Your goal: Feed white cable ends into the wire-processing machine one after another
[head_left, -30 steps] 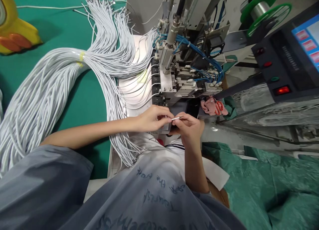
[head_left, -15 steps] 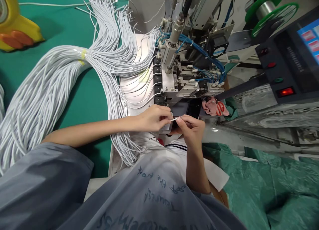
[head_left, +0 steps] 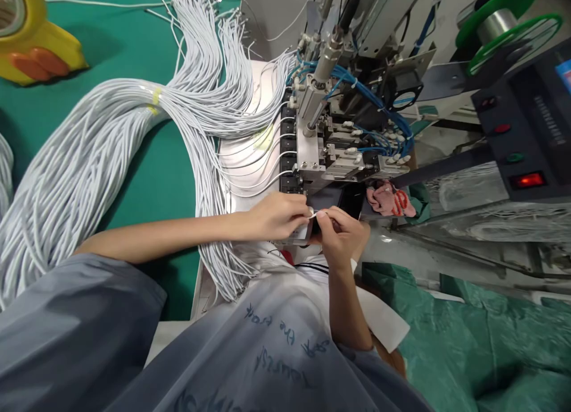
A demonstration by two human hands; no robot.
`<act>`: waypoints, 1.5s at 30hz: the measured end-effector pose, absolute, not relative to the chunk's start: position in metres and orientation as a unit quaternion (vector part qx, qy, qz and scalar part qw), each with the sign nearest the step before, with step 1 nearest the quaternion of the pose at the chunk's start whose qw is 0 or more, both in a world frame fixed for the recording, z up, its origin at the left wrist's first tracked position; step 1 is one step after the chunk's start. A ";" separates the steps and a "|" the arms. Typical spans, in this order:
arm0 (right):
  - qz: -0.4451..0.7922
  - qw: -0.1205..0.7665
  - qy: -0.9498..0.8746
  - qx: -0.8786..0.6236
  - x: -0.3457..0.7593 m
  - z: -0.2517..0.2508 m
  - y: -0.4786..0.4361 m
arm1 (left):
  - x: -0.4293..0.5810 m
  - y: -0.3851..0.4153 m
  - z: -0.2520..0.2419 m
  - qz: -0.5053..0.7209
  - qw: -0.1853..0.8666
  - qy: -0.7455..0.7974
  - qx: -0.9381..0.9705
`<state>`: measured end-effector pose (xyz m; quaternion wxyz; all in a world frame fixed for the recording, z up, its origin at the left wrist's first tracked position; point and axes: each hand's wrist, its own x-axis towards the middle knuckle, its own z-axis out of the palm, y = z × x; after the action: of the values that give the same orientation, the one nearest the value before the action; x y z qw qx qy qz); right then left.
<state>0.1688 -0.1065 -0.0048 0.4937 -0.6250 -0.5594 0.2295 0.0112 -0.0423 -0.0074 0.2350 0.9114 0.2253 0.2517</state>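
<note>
My left hand [head_left: 279, 214] and my right hand [head_left: 341, 233] meet just in front of a metal machine head [head_left: 332, 144]. Between their pinched fingertips they hold the short end of a white cable [head_left: 317, 212]. Both hands have the fingers closed on it. A big bundle of white cables [head_left: 89, 168] fans out over the green mat [head_left: 151, 180] to my left, and several cable ends run into black holders [head_left: 288, 156] along the machine's left side.
A control box [head_left: 521, 126] with a lit red switch stands at the right. Green wire spools [head_left: 495, 25] sit behind it. A yellow toy [head_left: 31, 43] lies at the far left. Green cloth [head_left: 468, 340] covers the lower right. A pink rag [head_left: 386, 199] lies under the machine.
The hands have drawn closer together, so less of the white cable end shows between the fingertips. The view has shifted slightly; everything sits a little further right.
</note>
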 end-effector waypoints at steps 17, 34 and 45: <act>0.461 0.478 -0.458 -0.590 0.185 -0.077 -0.053 | 0.008 -0.001 -0.017 0.032 0.160 0.277 0.947; 0.461 0.446 -0.510 -0.574 0.186 -0.084 -0.047 | 0.009 0.000 -0.016 -0.004 0.065 0.252 0.965; 0.316 0.505 -0.469 -0.652 0.179 -0.073 -0.064 | 0.000 -0.005 0.011 -0.059 0.055 0.347 0.934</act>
<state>0.1789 -0.0641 -0.0729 0.5054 -0.6515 -0.4694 0.3160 0.0000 -0.0049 0.0108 0.0550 0.9344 0.3471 -0.0585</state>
